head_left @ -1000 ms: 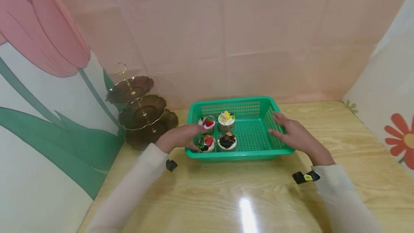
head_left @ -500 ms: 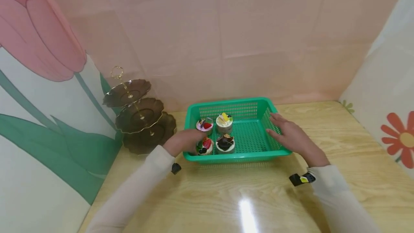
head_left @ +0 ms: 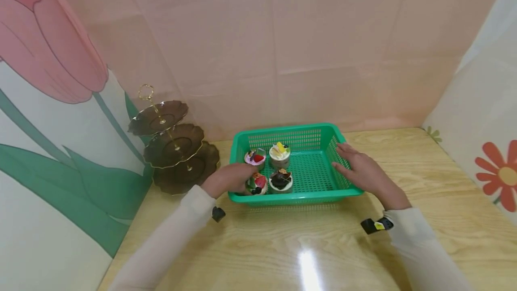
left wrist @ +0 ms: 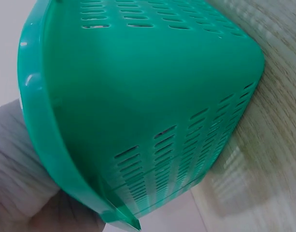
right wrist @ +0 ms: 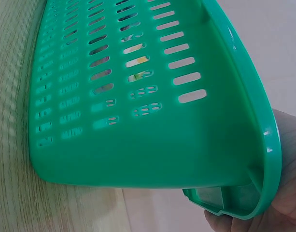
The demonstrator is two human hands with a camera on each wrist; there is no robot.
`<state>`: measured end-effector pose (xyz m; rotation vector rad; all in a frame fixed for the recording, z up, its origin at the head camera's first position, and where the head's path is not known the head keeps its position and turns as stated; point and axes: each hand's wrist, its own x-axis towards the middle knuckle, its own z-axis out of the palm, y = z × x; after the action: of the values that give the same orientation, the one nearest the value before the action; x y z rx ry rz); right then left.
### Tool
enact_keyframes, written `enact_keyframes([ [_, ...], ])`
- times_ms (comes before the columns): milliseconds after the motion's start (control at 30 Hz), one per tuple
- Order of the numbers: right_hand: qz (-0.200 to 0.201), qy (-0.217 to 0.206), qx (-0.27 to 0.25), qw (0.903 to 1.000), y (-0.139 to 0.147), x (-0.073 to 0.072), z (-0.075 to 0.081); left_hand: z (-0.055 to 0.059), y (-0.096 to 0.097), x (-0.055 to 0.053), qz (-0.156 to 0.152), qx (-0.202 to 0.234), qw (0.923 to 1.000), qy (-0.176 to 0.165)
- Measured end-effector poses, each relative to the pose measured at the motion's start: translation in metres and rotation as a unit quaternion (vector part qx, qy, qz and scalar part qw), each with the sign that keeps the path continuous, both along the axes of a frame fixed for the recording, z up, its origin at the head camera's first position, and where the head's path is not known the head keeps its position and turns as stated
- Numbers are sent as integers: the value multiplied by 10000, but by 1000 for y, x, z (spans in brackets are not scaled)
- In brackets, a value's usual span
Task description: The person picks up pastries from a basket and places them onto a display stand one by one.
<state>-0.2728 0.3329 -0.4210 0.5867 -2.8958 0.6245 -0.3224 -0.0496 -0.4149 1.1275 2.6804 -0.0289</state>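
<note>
In the head view, a green plastic basket (head_left: 258, 199) holds several small cupcakes at its left end. My left hand (head_left: 230, 178) reaches over the left rim and grips the front-left cupcake (head_left: 258, 183), topped with strawberry and dark berries; its fingertips are partly hidden. Behind that sits a pink-cream cupcake (head_left: 256, 158). A white-cream cupcake (head_left: 279, 154) with yellow fruit and a chocolate-topped cupcake (head_left: 281, 180) stand to the right. My right hand (head_left: 365, 169) lies at the right rim, fingers extended, thumb over the inside. Both wrist views show mostly the basket's slotted wall.
A three-tier brown stand (head_left: 173, 145) with gold edges and a ring handle stands left of the basket. The wooden table (head_left: 258, 241) meets a pink backdrop (head_left: 303, 57) behind the basket. Printed flower panels flank both sides.
My left hand has moved down and inward onto the front-left cupcake, its fingers closing round it. My right hand keeps its place at the right rim. The head view has shifted slightly.
</note>
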Motion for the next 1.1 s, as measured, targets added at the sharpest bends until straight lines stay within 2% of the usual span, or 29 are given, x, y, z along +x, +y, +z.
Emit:
enact_keyframes([
  [167, 3, 28, -13, 10000, -1, 1, 0, 2, -6, 1, -129, 748, 9971, -106],
  [300, 17, 61, -62, 10000, -1, 1, 0, 3, -10, 0, -275, 1174, 9927, -101],
  [667, -78, 27, -128, 9999, 0, 1, -1, 0, -18, -7, -318, 1839, 9816, -403],
  [733, -111, 5, -162, 9998, -1, 0, -1, -1, -20, -8, -291, 1944, 9795, -435],
  [900, -164, -26, -199, 9997, -3, -2, -2, -4, -24, -10, -2, 2228, 9732, -563],
  [1100, -188, -17, -183, 9997, -2, 0, -3, -5, -28, -9, 179, 2614, 9638, -487],
])
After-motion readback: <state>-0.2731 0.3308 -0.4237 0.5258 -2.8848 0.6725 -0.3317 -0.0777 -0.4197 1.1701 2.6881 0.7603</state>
